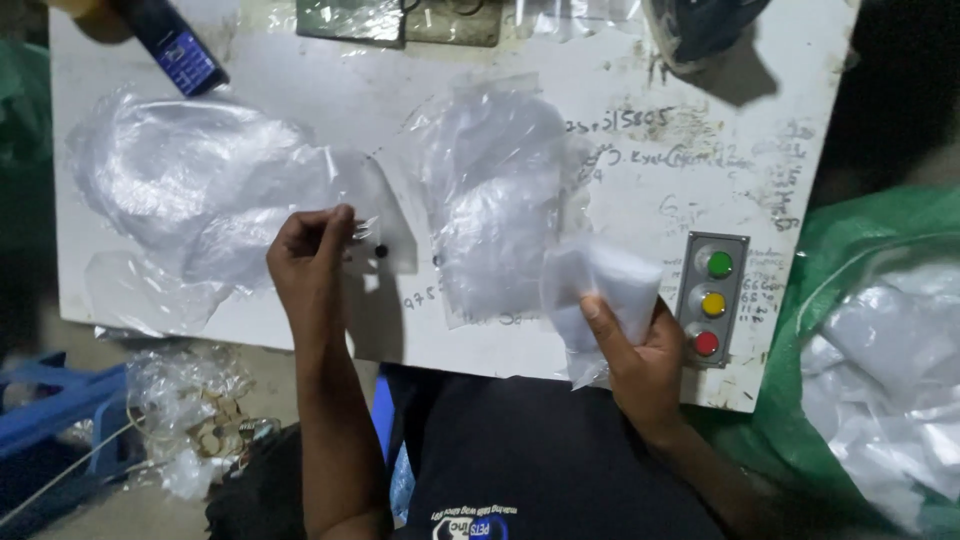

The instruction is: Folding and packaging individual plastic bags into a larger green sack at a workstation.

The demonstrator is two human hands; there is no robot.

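White and scuffed, with handwriting scrawled over its right half, the worktop [300, 90] fills most of the view from above. On it the left hand [312, 262] pinches the edge of a small clear plastic bag [385, 215] between thumb and fingertips, its grip clenched on the film; a small dark dot shows on the bag just beside the fingers. That bag lies at the edge of a loose heap of clear bags [175, 185] spread over the worktop's left part. The right hand [645, 355] is near the front edge, its grip closed around a white pouch in clear wrapping [605, 290], thumb laid across the front, held just above the surface. Between the two hands lies a second pile of clear bags [495, 200]. Just beside the right hand sits a grey button box [712, 300] with green, yellow and red buttons in a column. A dark phone [175, 45] lies at the top left corner. To the right of the worktop a green sack [850, 250] holds more white pouches [890, 370]. Crumpled plastic [185, 400] lies on the floor at lower left
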